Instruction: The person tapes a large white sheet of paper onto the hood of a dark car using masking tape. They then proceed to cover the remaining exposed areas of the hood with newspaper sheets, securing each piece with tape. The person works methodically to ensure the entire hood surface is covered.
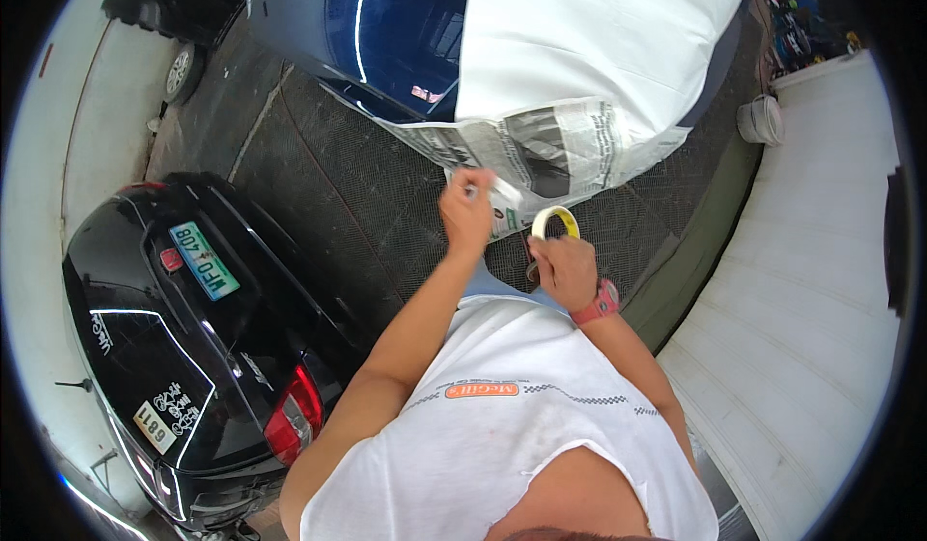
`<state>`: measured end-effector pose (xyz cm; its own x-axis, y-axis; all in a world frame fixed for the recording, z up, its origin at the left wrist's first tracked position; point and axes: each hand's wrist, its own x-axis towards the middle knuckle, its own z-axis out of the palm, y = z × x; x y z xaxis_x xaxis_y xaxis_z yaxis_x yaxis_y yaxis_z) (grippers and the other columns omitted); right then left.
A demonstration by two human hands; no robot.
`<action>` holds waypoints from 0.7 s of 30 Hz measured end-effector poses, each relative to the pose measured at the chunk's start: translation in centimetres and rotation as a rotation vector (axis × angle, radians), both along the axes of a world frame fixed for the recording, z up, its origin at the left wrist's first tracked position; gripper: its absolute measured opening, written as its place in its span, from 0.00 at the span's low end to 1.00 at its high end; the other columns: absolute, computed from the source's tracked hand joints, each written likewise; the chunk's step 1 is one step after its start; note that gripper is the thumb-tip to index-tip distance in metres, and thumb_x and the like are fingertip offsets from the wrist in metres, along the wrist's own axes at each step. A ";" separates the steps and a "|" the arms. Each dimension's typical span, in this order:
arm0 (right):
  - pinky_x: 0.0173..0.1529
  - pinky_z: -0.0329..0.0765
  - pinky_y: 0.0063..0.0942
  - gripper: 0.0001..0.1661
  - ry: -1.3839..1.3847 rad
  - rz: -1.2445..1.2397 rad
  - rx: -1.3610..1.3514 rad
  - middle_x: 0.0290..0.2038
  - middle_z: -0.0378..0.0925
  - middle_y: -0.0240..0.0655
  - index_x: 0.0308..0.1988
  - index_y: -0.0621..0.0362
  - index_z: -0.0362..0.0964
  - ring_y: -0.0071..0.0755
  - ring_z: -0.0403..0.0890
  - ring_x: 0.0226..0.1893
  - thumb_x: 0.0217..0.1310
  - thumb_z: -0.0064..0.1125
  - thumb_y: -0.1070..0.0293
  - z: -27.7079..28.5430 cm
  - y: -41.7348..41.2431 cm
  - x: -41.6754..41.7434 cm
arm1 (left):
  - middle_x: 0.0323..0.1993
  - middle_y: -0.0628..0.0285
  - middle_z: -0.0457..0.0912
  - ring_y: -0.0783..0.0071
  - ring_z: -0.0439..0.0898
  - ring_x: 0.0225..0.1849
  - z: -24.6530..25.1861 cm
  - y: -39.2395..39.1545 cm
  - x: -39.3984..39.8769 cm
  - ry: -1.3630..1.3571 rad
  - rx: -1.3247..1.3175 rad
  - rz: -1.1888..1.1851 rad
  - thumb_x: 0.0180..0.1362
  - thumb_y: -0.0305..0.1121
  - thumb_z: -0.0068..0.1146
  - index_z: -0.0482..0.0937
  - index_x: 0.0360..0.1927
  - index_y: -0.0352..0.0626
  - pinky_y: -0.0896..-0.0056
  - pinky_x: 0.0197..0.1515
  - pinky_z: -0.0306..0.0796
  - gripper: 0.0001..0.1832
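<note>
My right hand (568, 269), with a red watch on the wrist, holds a roll of masking tape (538, 224) by its lower edge, near my waist. To its left, my left hand (463, 211) is raised with the fingers closed around something small. A blurred white strip (507, 192), apparently tape, extends from those fingers. Ahead lies newspaper (601, 135) along the near edge of a blue car (405, 27). A white sheet (579, 27) covers much of the car's right part and meets the newspaper. The fingertips of my left hand are partly blurred.
A black car (239, 251) stands close on the left. A loose wheel (183, 72) leans near the left wall. On the right are a white bucket (760, 121) and a pale ribbed panel (768, 273). A thin hose or cable (326, 186) crosses the dark floor.
</note>
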<state>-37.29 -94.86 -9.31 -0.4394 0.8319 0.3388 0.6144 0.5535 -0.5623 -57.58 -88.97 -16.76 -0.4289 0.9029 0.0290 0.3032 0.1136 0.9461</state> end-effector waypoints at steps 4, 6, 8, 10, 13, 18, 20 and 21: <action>0.32 0.78 0.43 0.07 0.071 -0.059 -0.050 0.29 0.84 0.40 0.48 0.55 0.84 0.48 0.83 0.26 0.73 0.65 0.72 1.6 -2.3 -1.6 | 0.39 0.64 0.89 0.76 0.83 0.42 -8.1 4.5 -13.4 -0.159 0.018 0.324 0.75 0.42 0.68 0.86 0.40 0.40 0.69 0.51 0.76 0.14; 0.31 0.78 0.41 0.06 0.072 -0.268 -0.235 0.28 0.84 0.42 0.48 0.56 0.83 0.48 0.83 0.24 0.75 0.63 0.71 -0.1 -3.5 -0.9 | 0.47 0.64 0.88 0.76 0.82 0.47 -9.3 6.2 -18.4 -0.191 -0.109 0.325 0.76 0.44 0.68 0.82 0.47 0.41 0.69 0.54 0.75 0.15; 0.27 0.76 0.37 0.07 0.109 -0.446 -0.343 0.23 0.82 0.42 0.47 0.57 0.81 0.42 0.84 0.20 0.81 0.59 0.68 -1.0 -5.3 -0.5 | 0.55 0.60 0.87 0.72 0.82 0.56 -10.0 7.5 -21.5 -0.326 -0.085 0.243 0.77 0.42 0.66 0.76 0.55 0.41 0.67 0.64 0.73 0.17; 0.27 0.76 0.35 0.08 0.134 -0.577 -0.413 0.23 0.81 0.39 0.47 0.57 0.81 0.37 0.83 0.20 0.83 0.57 0.67 -1.4 -6.8 0.0 | 0.57 0.58 0.86 0.70 0.82 0.59 -10.9 9.1 -23.1 -0.397 -0.067 0.175 0.77 0.40 0.66 0.73 0.59 0.41 0.66 0.67 0.71 0.18; 0.27 0.74 0.30 0.11 0.165 -0.711 -0.438 0.23 0.79 0.35 0.48 0.60 0.79 0.26 0.81 0.21 0.86 0.53 0.65 -2.3 -9.1 0.4 | 0.59 0.59 0.86 0.68 0.82 0.62 -11.3 10.7 -24.0 -0.416 -0.173 0.081 0.76 0.37 0.67 0.72 0.60 0.42 0.66 0.69 0.69 0.19; 0.27 0.72 0.27 0.13 0.175 -0.796 -0.478 0.24 0.77 0.32 0.47 0.62 0.78 0.20 0.78 0.21 0.87 0.53 0.64 -2.9 -11.3 -0.2 | 0.50 0.63 0.85 0.73 0.81 0.52 -11.1 12.3 -25.5 -0.396 -0.055 0.034 0.72 0.32 0.71 0.72 0.59 0.44 0.66 0.59 0.73 0.19; 0.27 0.73 0.29 0.12 0.162 -0.822 -0.470 0.23 0.78 0.35 0.47 0.61 0.78 0.23 0.80 0.20 0.86 0.53 0.64 -3.0 -11.6 -0.8 | 0.46 0.64 0.82 0.77 0.80 0.48 -9.2 13.0 -25.3 -0.352 0.075 0.041 0.71 0.30 0.71 0.72 0.58 0.43 0.68 0.52 0.73 0.20; 0.27 0.74 0.30 0.12 0.158 -0.833 -0.470 0.22 0.79 0.36 0.47 0.61 0.78 0.25 0.80 0.20 0.86 0.53 0.64 -3.1 -12.0 -1.1 | 0.46 0.64 0.82 0.75 0.81 0.49 -7.6 13.4 -25.3 -0.311 0.099 0.043 0.71 0.30 0.71 0.72 0.56 0.41 0.68 0.52 0.74 0.19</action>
